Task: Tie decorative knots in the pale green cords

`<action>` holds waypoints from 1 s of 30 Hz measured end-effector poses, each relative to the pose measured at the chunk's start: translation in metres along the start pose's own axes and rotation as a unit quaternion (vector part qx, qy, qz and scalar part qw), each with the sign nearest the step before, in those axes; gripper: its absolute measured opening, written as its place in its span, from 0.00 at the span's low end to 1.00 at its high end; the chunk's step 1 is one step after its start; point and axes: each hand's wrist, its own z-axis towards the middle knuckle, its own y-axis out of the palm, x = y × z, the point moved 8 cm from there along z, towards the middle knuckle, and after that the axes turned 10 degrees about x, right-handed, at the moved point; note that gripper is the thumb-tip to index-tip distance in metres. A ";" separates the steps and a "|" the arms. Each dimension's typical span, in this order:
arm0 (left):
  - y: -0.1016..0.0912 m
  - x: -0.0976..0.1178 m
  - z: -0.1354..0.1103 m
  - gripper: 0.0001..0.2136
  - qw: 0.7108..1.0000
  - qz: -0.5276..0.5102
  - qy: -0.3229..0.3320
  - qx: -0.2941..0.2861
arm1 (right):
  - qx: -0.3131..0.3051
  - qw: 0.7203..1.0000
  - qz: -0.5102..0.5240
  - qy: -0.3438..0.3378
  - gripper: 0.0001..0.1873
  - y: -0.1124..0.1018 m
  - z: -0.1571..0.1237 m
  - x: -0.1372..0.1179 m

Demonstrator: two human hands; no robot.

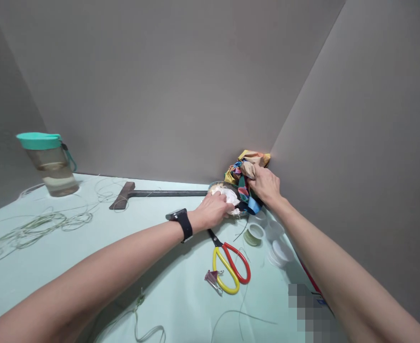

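Observation:
My right hand [267,186] is closed on a bunch of crumpled, many-coloured fabric [243,183] in the corner where the walls meet. Yellow, tan, green, red and blue folds show in it. My left hand [214,209] reaches into a round clear dish [243,213] beside the fabric, its fingers curled on crumpled white material [227,194]. Exactly what the white material is, I cannot tell. Dark pieces lie in the dish too, partly covered by the fabric. Just below my left hand, scissors [231,267] with one yellow and one red handle lie on the table.
A hammer [126,195] lies along the back wall, its handle running to the dish. A bottle [54,166] with a turquoise lid stands far left. Green cord [48,221] is spread at left. Spools [254,233] sit under my right forearm; a small clear-and-maroon item [214,281] touches the scissors.

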 end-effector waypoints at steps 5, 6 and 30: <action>0.000 -0.024 0.020 0.11 0.990 -0.115 -0.064 0.047 | -0.008 1.000 -0.001 0.001 0.18 0.004 -0.006 0.000; -0.006 -0.030 0.025 0.11 0.985 -0.138 -0.080 0.065 | -0.008 1.000 -0.001 0.000 0.18 0.004 -0.007 0.001; -0.048 -0.071 0.038 0.13 0.840 -0.457 -0.226 0.185 | 0.242 0.965 0.079 0.064 0.13 -0.101 0.013 0.018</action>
